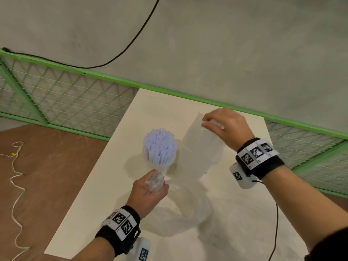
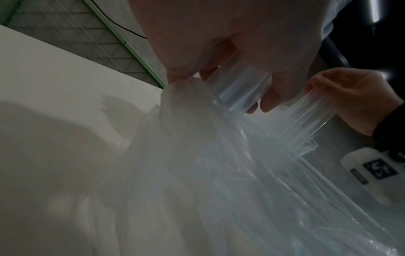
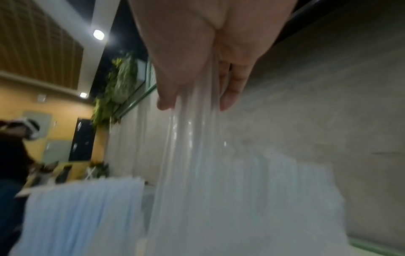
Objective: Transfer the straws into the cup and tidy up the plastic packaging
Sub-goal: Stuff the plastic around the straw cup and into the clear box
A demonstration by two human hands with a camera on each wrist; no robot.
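A bunch of pale blue straws (image 1: 160, 146) stands upright in a clear cup (image 1: 163, 167) on the white table (image 1: 98, 200). The clear plastic packaging (image 1: 202, 153) hangs stretched between both hands, to the right of the cup. My left hand (image 1: 150, 191) grips one bunched end just in front of the cup, and that clear packaging (image 2: 238, 91) shows between its fingers. My right hand (image 1: 224, 125) pinches the other end, raised above the table's far side, and the film of the packaging (image 3: 197, 138) drops from its fingertips. The straws (image 3: 83, 213) appear blurred low on the left.
A green mesh fence (image 1: 71, 95) runs along the table's far edge, with a grey wall behind it. A black cable (image 1: 131, 42) hangs over the fence. A white cord (image 1: 16, 185) lies on the brown floor at left. A person (image 3: 15, 155) wearing a headset stands far off.
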